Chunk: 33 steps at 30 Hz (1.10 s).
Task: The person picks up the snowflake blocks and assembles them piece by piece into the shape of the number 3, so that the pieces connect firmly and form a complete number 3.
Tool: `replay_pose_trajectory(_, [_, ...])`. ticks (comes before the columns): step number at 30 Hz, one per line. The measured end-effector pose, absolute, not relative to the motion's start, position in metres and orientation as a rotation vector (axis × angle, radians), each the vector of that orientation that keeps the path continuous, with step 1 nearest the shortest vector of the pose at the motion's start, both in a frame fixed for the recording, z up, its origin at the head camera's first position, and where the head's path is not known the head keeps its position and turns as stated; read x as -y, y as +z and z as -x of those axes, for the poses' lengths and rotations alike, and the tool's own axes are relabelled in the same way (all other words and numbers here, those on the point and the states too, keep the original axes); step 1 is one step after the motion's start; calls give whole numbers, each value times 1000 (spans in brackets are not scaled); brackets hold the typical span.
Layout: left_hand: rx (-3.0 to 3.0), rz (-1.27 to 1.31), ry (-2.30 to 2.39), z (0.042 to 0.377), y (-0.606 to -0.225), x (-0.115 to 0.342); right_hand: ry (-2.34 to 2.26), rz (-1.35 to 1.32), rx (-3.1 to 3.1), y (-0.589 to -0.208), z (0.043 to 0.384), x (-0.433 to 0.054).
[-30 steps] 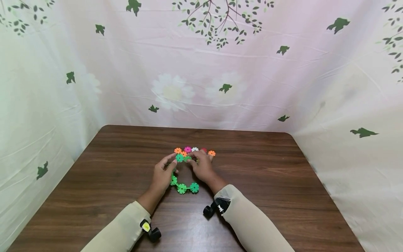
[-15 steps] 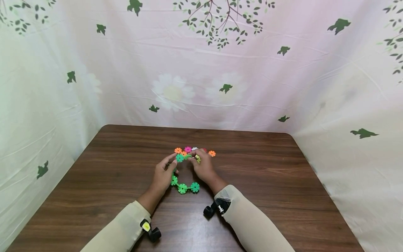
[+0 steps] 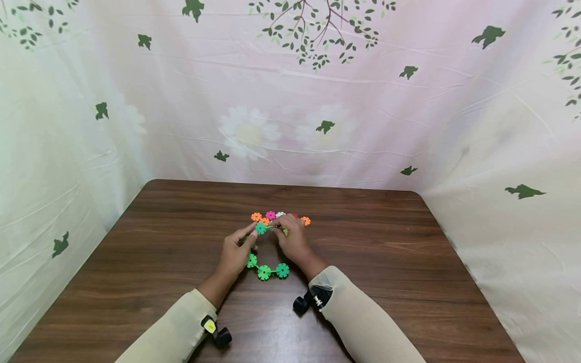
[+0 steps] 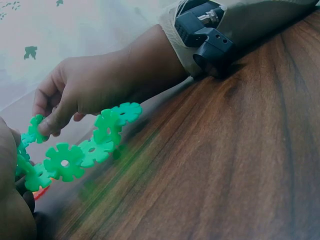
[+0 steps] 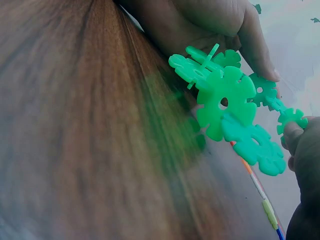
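Note:
A chain of green flower-shaped interlocking discs (image 3: 264, 273) hangs from my left hand (image 3: 233, 254) and curves toward me. That hand pinches the chain near its far end, where a teal-green disc (image 3: 260, 228) shows between thumb and fingers. Opposite it, my right hand (image 3: 292, 239) pinches a green disc (image 5: 291, 121) at the chain's end between thumb and fingertips. In the left wrist view this pinched disc (image 4: 36, 128) stands edge-to-edge with the one beside it. The lower discs (image 4: 65, 162) hang close over the table, slotted together at angles.
Behind the hands lies a row of loose flower discs: orange (image 3: 256, 217), pink (image 3: 270, 215), white (image 3: 281, 215), and another orange (image 3: 306, 221). My right hand partly covers the row. A brown wood-grain table (image 3: 386, 262) lies underneath, with a printed curtain (image 3: 290, 101) around it.
The green disc at my right fingertips has turned from face-on to nearly edge-on. The chain has shifted slightly to the right; both hands stay almost in place.

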<state>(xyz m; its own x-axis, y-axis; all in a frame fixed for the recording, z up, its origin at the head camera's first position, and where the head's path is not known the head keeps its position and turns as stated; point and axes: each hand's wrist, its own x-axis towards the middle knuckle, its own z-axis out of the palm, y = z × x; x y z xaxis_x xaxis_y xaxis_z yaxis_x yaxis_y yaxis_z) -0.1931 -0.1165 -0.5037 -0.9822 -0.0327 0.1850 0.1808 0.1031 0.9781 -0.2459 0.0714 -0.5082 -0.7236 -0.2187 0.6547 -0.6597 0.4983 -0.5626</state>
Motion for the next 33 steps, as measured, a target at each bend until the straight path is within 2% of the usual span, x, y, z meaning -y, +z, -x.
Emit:
replay_pose_trajectory(10, [2265, 228, -1956, 192, -502, 118, 1131, -742, 2191, -505, 244, -72])
replay_pose_trajectory(21, [2178, 135, -2017, 194, -505, 114, 1137, -746, 2179, -508, 245, -75])
replay_pose_trajectory(33, [2191, 128, -2024, 196, -507, 116, 1128, -369, 2476, -508, 237, -88])
